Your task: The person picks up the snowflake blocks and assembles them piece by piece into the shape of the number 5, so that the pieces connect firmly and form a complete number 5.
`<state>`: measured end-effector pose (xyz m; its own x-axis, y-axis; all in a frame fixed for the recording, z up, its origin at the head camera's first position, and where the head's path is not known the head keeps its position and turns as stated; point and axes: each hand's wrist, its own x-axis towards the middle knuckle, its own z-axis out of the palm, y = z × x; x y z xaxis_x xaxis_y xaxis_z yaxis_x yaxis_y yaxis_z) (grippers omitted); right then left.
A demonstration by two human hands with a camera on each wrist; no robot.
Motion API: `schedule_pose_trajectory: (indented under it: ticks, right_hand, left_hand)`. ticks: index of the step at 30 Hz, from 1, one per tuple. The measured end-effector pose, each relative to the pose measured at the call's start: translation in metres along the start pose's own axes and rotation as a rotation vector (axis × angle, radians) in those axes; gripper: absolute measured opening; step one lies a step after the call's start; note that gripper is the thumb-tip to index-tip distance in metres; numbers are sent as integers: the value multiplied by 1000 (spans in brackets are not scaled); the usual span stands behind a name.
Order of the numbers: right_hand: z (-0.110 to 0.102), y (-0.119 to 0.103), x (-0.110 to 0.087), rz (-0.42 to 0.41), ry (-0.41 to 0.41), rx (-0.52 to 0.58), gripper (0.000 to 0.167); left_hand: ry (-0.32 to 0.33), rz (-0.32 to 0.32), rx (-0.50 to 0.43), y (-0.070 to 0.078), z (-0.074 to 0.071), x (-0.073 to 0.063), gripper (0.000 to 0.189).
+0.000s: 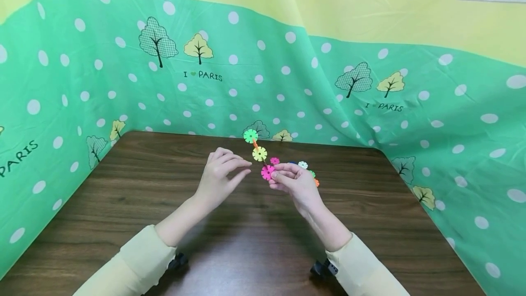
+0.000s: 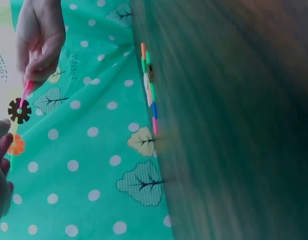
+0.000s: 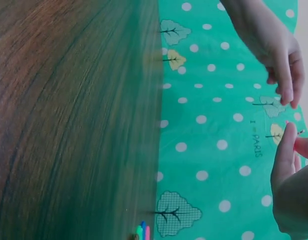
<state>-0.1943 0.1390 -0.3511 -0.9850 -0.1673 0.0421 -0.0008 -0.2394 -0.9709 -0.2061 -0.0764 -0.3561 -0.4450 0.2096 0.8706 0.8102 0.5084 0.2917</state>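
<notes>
My right hand (image 1: 299, 185) pinches a pink notched flower disc (image 1: 267, 172) between thumb and fingers, above the table. From it a joined chain of such discs rises up and left: a dark brown disc (image 2: 19, 118), a yellow disc (image 1: 259, 154), an orange disc (image 2: 16, 145) and a green disc (image 1: 250, 136) at the far end. The brown and orange ones are edge-on in the head view. Left of the chain is my left hand (image 1: 219, 175), holding nothing, thumb and fingertips apart and pointing toward the yellow disc. In the right wrist view, my right hand (image 3: 293, 195) mostly hides the chain.
Several loose discs lie on the brown wooden table (image 1: 164, 186) behind my right hand, among them a pink disc (image 1: 274, 161), a white disc (image 1: 302, 164) and an orange disc (image 1: 317, 182). A green and yellow printed curtain (image 1: 230, 76) surrounds the table's back and sides.
</notes>
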Motion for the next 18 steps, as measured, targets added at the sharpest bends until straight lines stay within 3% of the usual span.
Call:
schedule_pose_trajectory:
  ticks: [4, 7, 10, 13, 18]
  right_hand:
    - [3, 2, 0, -18, 4, 23, 24]
    - [7, 4, 0, -21, -5, 41, 19]
    - [10, 6, 0, -19, -16, 62, 14]
    - [12, 9, 1, -11, -26, 64, 14]
    - [13, 12, 2, 11, -40, 60, 16]
  left_hand:
    - [-50, -201, -91, 3, 4, -6, 18]
    - [-99, -371, -175, 6, 9, -9, 17]
    - [-131, -495, -248, 8, 13, -9, 16]
    - [-145, -557, -293, 8, 17, -8, 14]
    - [-172, -606, -325, 6, 21, -9, 12]
